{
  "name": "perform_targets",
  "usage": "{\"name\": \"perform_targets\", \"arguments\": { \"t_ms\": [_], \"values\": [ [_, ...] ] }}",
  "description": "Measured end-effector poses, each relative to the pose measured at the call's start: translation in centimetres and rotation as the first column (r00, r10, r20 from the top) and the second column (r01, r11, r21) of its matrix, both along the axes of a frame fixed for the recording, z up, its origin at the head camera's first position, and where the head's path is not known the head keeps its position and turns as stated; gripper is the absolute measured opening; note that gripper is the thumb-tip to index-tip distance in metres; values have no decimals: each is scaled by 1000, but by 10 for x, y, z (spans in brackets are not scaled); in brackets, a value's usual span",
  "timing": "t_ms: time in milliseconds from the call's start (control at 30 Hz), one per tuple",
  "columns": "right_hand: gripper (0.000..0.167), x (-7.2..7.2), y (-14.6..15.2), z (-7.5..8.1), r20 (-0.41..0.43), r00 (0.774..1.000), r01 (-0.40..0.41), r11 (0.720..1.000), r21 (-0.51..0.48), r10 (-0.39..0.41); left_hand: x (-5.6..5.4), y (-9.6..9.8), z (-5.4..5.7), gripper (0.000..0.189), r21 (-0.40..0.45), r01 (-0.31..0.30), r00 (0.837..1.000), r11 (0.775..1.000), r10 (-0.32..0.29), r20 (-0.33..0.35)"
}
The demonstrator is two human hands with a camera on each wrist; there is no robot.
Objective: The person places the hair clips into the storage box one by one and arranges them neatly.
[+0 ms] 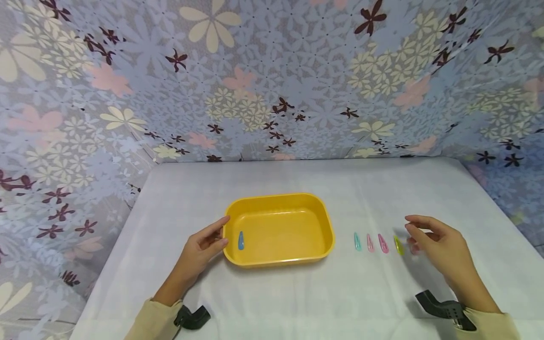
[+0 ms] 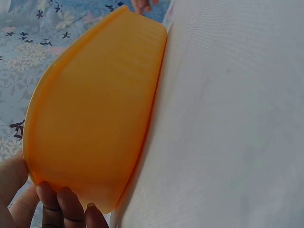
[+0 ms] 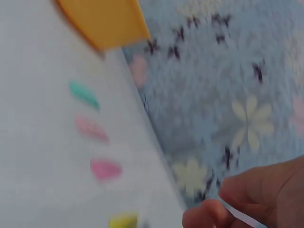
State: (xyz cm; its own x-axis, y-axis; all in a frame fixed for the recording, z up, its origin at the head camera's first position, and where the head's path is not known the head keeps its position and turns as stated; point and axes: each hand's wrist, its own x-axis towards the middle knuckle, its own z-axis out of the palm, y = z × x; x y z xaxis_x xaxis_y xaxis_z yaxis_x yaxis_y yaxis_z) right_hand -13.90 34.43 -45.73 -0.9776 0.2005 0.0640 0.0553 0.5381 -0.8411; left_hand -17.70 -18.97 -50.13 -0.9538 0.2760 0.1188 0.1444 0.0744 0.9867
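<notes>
White cloth point(image 1: 297, 302) beneath yellow tray point(image 1: 276, 264), four clips point(image 1: 383, 243) alongside, floral fabric point(image 1: 272, 56) behind

A yellow tray point(image 1: 282, 236), shallow with rounded corners, sits upright, the left hand point(image 1: 197, 251) gripping its left end. A blue hair clip point(image 1: 241, 241) lies inside near that end. Right of the tray, a teal clip point(image 1: 358, 242), light pink clip point(image 1: 370, 242), darker pink clip point(image 1: 383, 243) and yellow clip point(image 1: 398, 245) form a spaced row, the last nearest the right hand point(image 1: 444, 248).
</notes>
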Motion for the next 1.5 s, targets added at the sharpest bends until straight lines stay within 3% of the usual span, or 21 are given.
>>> {"name": "perform_targets", "arguments": {
  "t_ms": [133, 300, 533, 700, 967, 1500],
  "values": [
    [43, 3, 18, -11, 44, 998, 51, 998, 21, -52, 1, 0, 2, 54, -14, -5, 1000, 1000, 5, -8],
    [46, 6, 29, -20, 81, 992, 84, 986, 145, -96, 1, 0, 2, 53, -25, -3, 1000, 1000, 2, -22],
    [48, 10, 34, -24, 125, 985, 78, 950, 304, -120, 2, 1, 0, 53, -26, 0, 1000, 1000, 0, -28],
    [49, 7, 35, -26, 135, 985, 62, 945, 322, -111, 2, 0, 0, 53, -25, -7, 1000, 1000, 6, -22],
    [41, 9, 30, -26, 113, 992, 8, 916, 401, -58, 2, 1, 0, 52, -19, -1, 1000, 1000, 0, -18],
    [24, 8, 17, -32, -8, 999, 48, 874, 483, -51, 3, 2, 1, 52, -27, -5, 1000, 1000, 6, 5]
  ]
}}
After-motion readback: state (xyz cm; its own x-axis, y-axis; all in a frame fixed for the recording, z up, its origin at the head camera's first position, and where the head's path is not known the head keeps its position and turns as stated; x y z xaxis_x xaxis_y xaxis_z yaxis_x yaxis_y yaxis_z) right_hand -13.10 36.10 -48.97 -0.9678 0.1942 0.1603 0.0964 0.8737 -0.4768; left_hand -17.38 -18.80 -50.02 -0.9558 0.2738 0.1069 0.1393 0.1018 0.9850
